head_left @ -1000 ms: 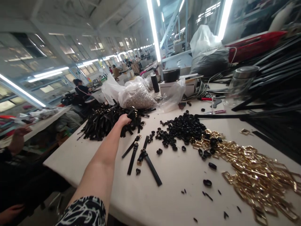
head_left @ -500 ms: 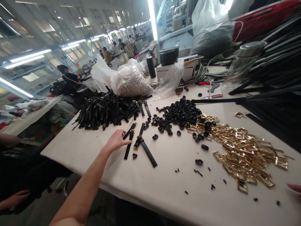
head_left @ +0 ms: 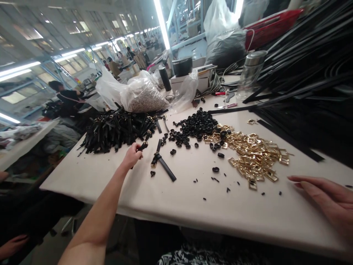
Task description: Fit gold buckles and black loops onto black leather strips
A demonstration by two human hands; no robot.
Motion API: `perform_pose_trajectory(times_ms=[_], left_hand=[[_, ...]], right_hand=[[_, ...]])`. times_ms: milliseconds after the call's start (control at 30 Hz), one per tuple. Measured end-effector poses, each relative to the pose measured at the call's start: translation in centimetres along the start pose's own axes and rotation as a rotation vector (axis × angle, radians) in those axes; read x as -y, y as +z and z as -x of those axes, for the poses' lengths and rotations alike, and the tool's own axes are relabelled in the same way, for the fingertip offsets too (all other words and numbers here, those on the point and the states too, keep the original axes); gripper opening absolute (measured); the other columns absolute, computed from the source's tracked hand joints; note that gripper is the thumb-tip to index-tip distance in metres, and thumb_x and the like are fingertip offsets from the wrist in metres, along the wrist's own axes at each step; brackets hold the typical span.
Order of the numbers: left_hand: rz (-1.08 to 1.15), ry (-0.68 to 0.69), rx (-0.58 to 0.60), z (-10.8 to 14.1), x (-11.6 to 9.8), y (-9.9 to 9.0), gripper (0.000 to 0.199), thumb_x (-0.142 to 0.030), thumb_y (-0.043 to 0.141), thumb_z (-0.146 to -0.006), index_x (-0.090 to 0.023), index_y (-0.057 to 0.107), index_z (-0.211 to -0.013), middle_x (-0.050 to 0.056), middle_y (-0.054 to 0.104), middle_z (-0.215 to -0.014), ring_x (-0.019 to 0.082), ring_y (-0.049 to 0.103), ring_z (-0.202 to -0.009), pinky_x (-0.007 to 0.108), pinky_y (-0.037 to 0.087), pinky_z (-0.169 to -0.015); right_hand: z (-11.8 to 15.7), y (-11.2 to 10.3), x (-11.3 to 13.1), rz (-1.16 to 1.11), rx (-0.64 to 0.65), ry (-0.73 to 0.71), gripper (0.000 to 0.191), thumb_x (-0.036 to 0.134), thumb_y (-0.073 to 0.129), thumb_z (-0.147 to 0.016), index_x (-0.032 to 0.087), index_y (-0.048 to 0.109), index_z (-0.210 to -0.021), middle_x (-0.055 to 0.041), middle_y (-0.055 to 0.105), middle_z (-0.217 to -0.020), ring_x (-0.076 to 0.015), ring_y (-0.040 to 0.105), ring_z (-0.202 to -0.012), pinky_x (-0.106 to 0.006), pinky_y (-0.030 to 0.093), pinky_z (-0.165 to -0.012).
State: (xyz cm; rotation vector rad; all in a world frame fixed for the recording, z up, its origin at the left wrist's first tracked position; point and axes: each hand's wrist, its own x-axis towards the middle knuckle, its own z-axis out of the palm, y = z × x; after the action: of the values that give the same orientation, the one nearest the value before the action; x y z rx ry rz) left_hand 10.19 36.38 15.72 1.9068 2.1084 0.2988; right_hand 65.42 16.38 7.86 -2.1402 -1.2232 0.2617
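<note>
My left hand is closed on a short black buckle strap, its gold buckle end poking out past the fingers. Just right of it on the table lie more black straps with a gold buckle, one crossing another. Beyond that hand rises a big heap of black straps. My right hand rests at the right side, fingers stretched out and nothing seen in them. Close to its fingertips spreads a pile of gold buckle frames. Black strap loops form another pile at the middle.
Behind the heaps stand a clear plastic bag of small rings, a black bottle and a glass jar. Long black strips cover the right back. Scissors lie near them. Another person's hand shows at lower left.
My left hand has closed on a strap and lifted it off the table. My right hand has come further into view from the right edge, as the view shifted.
</note>
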Motion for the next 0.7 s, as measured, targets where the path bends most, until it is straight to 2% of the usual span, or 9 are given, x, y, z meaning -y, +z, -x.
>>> perform_pose_trajectory(times_ms=[67,133,233,300,400,533,700], left_hand=[[0.049,0.084,0.053,1.5,-1.4,0.4,0.035,-0.015,0.044,-0.079,-0.018,0.056,-0.112,0.002,0.067,-0.082,0.018,0.063,-0.066,0.027,0.049,-0.064],[0.054,0.167,0.135,3.0,-3.2,1.4,0.027,-0.022,0.047,-0.084,-0.021,0.06,-0.107,0.001,0.068,-0.081,0.018,0.063,-0.069,0.027,0.048,-0.065],[0.003,0.246,0.254,4.5,-5.6,3.4,0.013,-0.029,0.056,-0.085,-0.024,0.065,-0.094,0.002,0.069,-0.077,0.021,0.064,-0.071,0.028,0.046,-0.067],[-0.052,0.245,0.273,5.3,-6.6,4.5,0.009,-0.029,0.057,-0.086,-0.025,0.064,-0.091,0.003,0.068,-0.074,0.023,0.064,-0.071,0.03,0.044,-0.067],[-0.138,0.209,0.217,6.4,-7.3,5.3,0.011,-0.034,0.055,-0.089,-0.025,0.06,-0.09,0.006,0.066,-0.075,0.026,0.065,-0.075,0.032,0.042,-0.069],[-0.205,0.147,0.091,8.0,-7.9,5.9,0.017,-0.039,0.062,-0.086,-0.024,0.055,-0.087,0.006,0.067,-0.088,0.024,0.063,-0.084,0.03,0.041,-0.071],[0.088,-0.13,-0.07,8.8,-8.6,7.0,0.029,-0.035,0.071,-0.078,-0.02,0.055,-0.099,0.006,0.066,-0.091,0.022,0.062,-0.084,0.029,0.042,-0.071]], right_hand=[[0.1,-0.2,0.2,-0.077,0.055,0.016,0.038,0.066,0.053,-0.07,0.043,0.074,-0.092,0.0052,0.074,-0.112,-0.0318,0.066,-0.109,-0.042,0.05,-0.098],[0.1,-0.5,0.6,-0.107,0.085,0.028,0.039,0.063,0.056,-0.069,0.039,0.075,-0.092,0.0008,0.075,-0.109,-0.0345,0.066,-0.107,-0.045,0.049,-0.098],[-0.1,-0.9,1.4,-0.154,0.129,0.006,0.04,0.059,0.058,-0.068,0.032,0.076,-0.09,-0.0022,0.076,-0.103,-0.033,0.068,-0.101,-0.042,0.051,-0.095],[-0.2,-1.1,1.8,-0.183,0.144,-0.016,0.039,0.057,0.057,-0.068,0.029,0.077,-0.088,-0.0024,0.077,-0.1,-0.0309,0.069,-0.098,-0.04,0.051,-0.094],[-0.2,-1.4,1.9,-0.184,0.147,-0.036,0.041,0.057,0.057,-0.069,0.028,0.077,-0.089,-0.0021,0.076,-0.101,-0.0302,0.069,-0.097,-0.04,0.051,-0.095],[-0.1,-1.6,2.0,-0.189,0.155,-0.013,0.044,0.06,0.057,-0.067,0.029,0.077,-0.091,-0.0013,0.076,-0.103,-0.0319,0.068,-0.1,-0.042,0.051,-0.097],[0.0,-1.6,2.6,-0.192,0.17,0.038,0.047,0.061,0.057,-0.065,0.028,0.076,-0.091,-0.0016,0.075,-0.105,-0.0333,0.067,-0.103,-0.043,0.048,-0.101]])
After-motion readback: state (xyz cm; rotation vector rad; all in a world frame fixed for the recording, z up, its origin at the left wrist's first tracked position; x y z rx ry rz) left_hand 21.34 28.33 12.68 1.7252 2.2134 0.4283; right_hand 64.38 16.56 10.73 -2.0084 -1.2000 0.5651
